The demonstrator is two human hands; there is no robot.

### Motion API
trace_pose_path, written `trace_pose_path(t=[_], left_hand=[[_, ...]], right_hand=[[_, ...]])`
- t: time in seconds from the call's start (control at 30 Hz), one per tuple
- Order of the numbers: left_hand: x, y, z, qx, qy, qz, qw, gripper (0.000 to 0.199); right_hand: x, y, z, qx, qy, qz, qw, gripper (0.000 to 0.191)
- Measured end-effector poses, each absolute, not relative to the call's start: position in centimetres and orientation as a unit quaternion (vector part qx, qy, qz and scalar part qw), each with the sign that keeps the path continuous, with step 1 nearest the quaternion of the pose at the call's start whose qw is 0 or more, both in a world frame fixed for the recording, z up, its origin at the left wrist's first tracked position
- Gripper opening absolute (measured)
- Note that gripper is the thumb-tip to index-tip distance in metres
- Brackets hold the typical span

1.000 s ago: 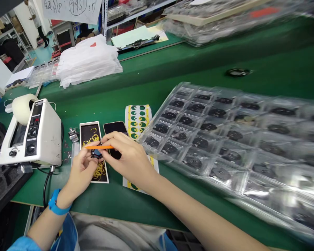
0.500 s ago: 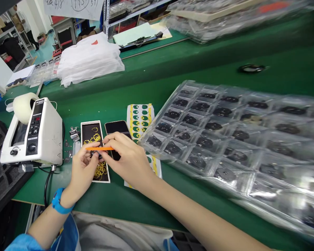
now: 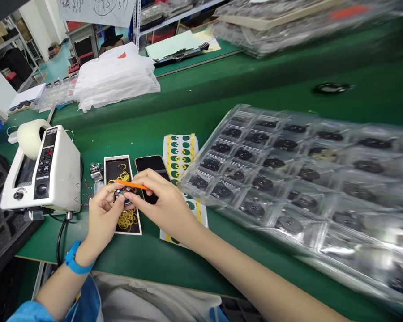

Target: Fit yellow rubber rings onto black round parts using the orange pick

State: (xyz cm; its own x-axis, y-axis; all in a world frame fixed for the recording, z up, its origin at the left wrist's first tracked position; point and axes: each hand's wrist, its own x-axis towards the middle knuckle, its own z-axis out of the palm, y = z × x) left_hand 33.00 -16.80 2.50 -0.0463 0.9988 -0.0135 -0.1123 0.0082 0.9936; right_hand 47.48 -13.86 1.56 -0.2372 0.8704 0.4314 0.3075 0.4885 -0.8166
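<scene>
My left hand [image 3: 102,217] pinches a small round black part [image 3: 122,193] with a shiny rim between thumb and fingers. Above the part, my right hand [image 3: 169,203] is closed on a slim orange stick [image 3: 131,184], whose pointed end reaches left over the part. The right thumb rests at the part's edge. Beneath both hands lies a white-rimmed box [image 3: 140,226] with a dark inside, holding many thin yellow rings [image 3: 126,220]. A dark phone [image 3: 152,163] is partly covered by the right hand. Fingers hide some of the round part.
A white tape dispenser [image 3: 62,179] stands left, near small metal pieces [image 3: 96,171]. Beside the phone lies a sticker sheet [image 3: 175,166] with green and yellow shapes. A clear compartment tray [image 3: 206,141] of black parts fills the right. White sheets [image 3: 116,78] are stacked behind.
The orange stick has tilted, its left end now higher and its right end lower. The round part has turned so that more of its face shows between my fingers.
</scene>
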Motion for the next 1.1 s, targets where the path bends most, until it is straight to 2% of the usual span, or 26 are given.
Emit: trace_pose_path(t=[0.4,0.7,0.87,1.03,1.1], left_hand=[[33.13,-16.78,2.84,0.460,0.471,0.534,0.531,0.028],[33.26,-16.83,2.53,0.476,0.478,0.526,0.518,0.031],[33.55,-16.86,2.53,0.484,0.487,0.542,0.484,0.024],[33.21,-16.66,2.76,0.432,0.518,0.549,0.494,0.028],[33.05,-16.52,2.76,0.412,0.512,0.551,0.513,0.029]], right_hand=[[47.31,-13.72,1.68,-0.397,-0.687,0.391,0.467,0.009],[47.31,-13.94,1.65,-0.387,-0.714,0.351,0.467,0.012],[47.34,-14.19,1.83,-0.386,-0.714,0.325,0.485,0.014],[47.28,-14.01,1.94,-0.392,-0.643,0.466,0.464,0.004],[47.17,-13.91,1.95,-0.378,-0.600,0.540,0.453,0.009]])
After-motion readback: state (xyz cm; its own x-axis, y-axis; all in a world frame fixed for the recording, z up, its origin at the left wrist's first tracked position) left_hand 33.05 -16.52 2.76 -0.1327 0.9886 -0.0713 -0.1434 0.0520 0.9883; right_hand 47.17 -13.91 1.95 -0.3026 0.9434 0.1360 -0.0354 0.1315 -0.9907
